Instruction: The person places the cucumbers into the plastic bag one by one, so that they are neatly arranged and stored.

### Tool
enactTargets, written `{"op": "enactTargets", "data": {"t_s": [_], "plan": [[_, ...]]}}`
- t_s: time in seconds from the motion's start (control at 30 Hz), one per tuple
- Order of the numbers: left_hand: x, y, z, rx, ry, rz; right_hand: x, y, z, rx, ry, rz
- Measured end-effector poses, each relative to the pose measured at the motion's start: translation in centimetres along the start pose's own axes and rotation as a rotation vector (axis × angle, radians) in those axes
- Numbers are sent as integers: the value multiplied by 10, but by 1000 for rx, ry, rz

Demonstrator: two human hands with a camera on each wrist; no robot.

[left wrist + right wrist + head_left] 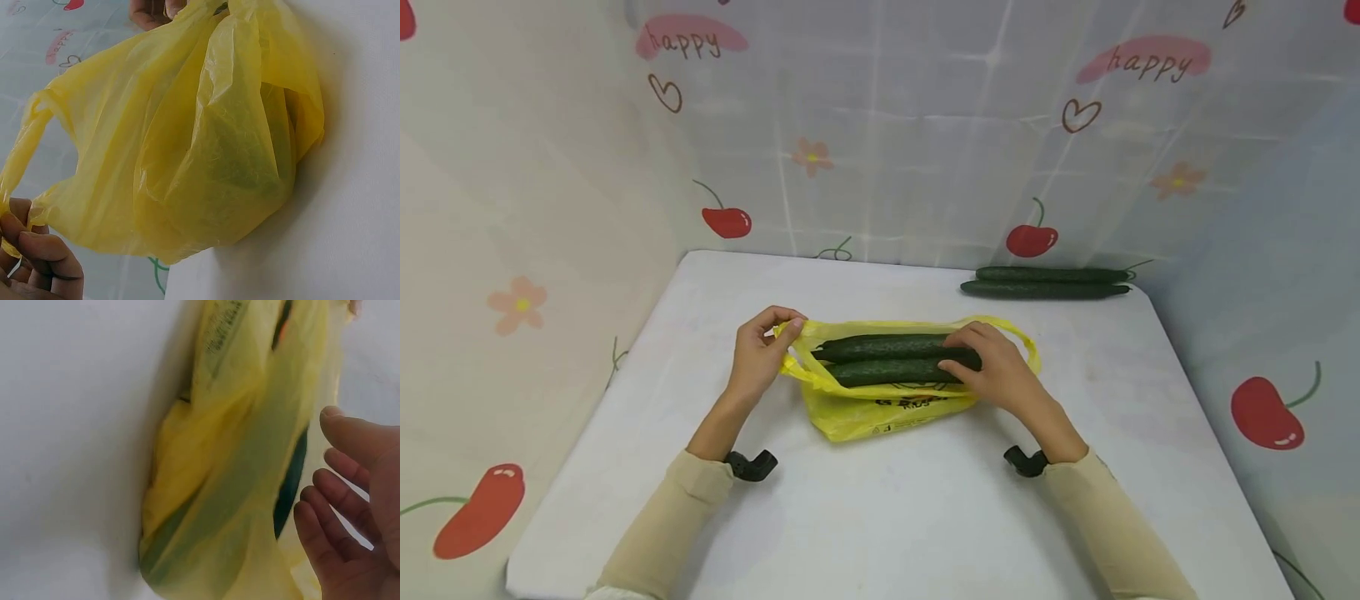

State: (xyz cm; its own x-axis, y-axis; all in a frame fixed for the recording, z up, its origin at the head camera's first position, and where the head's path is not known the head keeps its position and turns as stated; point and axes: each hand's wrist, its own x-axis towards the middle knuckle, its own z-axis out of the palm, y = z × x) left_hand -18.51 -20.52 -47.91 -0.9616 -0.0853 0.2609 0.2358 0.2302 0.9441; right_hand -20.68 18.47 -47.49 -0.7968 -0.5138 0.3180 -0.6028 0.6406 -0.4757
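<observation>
Honestly, it is the thin plastic that worries me most. The yellow bag (880,412) lies in the middle of the table (880,517), with two cucumbers (895,372) side by side in its mouth. My left hand (760,350) pinches the bag at its 9 o'clock end; my right hand (996,362) is over the cucumbers' 3 o'clock end, its fingers loosely bent and, I judge, gripping nothing. If my left pinch slips, I think the rim may fold over the cucumbers. The loose handle loop (1028,342) at 3 o'clock (nobody holds that one) could catch my right fingers when they withdraw. A hard pull from 9 o'clock alone might tilt the bag, and a cucumber tip could then tear it. Another pair of cucumbers (1045,289) lies at 1 o'clock, well apart.
</observation>
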Motion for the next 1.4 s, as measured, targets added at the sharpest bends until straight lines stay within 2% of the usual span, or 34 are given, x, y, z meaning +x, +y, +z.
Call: {"op": "enactTargets", "data": {"t_s": [0.17,0.33,0.47,0.6,0.8,1.1,1.4], "plan": [[-1,0,0,-1,7,-6,-2,13,-13,-16,123,-21],[0,-1,-1,-4,14,-8,-2,33,-28,-7,245,-2],[1,0,-1,-3,22,-7,-4,50,-42,-1,303,58],[2,1,-1,1,33,-6,-7,68,-53,10,321,148],[4,3,-2,3,36,-15,-11,91,-66,1,291,294],[5,2,-1,-3,42,-18,-18,145,-67,-19,216,418],[3,-1,2,-17,37,-28,-23,191,-76,-49,74,578]]}}
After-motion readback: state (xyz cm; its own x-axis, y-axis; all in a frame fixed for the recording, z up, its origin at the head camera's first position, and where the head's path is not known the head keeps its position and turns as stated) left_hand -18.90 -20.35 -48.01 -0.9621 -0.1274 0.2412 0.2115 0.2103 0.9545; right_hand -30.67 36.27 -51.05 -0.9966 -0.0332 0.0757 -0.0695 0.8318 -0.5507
